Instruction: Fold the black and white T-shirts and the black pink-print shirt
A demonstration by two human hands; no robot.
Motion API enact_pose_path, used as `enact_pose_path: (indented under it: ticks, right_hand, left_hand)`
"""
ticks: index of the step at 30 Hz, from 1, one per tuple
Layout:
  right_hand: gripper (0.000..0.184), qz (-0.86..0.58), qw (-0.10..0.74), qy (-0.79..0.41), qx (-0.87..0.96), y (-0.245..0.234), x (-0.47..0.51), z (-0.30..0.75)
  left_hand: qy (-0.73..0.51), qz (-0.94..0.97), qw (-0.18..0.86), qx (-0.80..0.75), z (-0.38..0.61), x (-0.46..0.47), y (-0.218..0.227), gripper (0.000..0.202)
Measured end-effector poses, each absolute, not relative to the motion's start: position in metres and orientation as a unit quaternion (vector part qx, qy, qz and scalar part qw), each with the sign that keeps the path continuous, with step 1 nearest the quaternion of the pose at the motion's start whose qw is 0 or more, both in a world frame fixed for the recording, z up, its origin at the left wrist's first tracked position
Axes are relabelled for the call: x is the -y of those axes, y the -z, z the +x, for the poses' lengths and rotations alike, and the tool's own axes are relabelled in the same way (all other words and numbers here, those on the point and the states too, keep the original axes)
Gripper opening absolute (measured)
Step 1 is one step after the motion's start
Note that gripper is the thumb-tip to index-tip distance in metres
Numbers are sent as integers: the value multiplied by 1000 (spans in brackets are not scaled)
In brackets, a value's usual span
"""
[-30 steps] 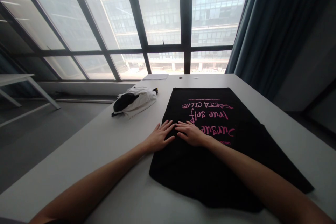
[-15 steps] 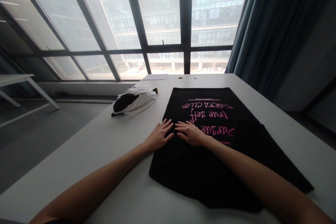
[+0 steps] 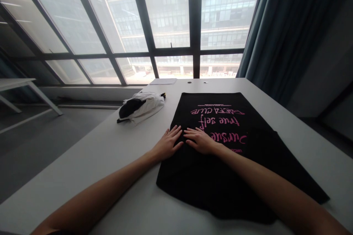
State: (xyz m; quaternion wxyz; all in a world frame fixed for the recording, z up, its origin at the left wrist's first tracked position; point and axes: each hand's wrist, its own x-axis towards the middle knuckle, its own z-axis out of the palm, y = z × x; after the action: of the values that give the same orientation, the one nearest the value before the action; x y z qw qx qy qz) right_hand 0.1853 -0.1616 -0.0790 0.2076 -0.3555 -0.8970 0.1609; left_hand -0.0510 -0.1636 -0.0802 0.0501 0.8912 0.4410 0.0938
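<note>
A black T-shirt [image 3: 220, 176] with pink lettering lies spread on the white table [image 3: 129, 187]; from where I look, the print is upside down and the hem points to the far side. My left hand [image 3: 167, 143] rests flat at the shirt's left edge, fingers spread on the cloth. Close beside it, my right hand [image 3: 200, 140] lies palm down on the shirt, covering part of the lettering. Both hands are open and neither grips the fabric. My right forearm crosses over the near part of the shirt and hides some of it.
A bundle of white and black cloth [image 3: 147, 104] sits at the table's left side. Papers [image 3: 163, 81] lie at the far edge, near two round holes. Windows stand beyond, a blue curtain [image 3: 270, 33] hangs at right, and another white table [image 3: 16, 83] is at left.
</note>
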Motion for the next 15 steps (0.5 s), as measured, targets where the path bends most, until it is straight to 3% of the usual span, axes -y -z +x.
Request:
enact_pose_path:
  ticks: [11,15]
  right_hand:
    - [40,-359,221,-163,892,82,160,185]
    - [42,-366,230,-162,887,84,159,186]
  left_hand:
    - [-51,865,3,-499,-47,176,77,65]
    - [-54,844,10,-534,-48,174,80,73]
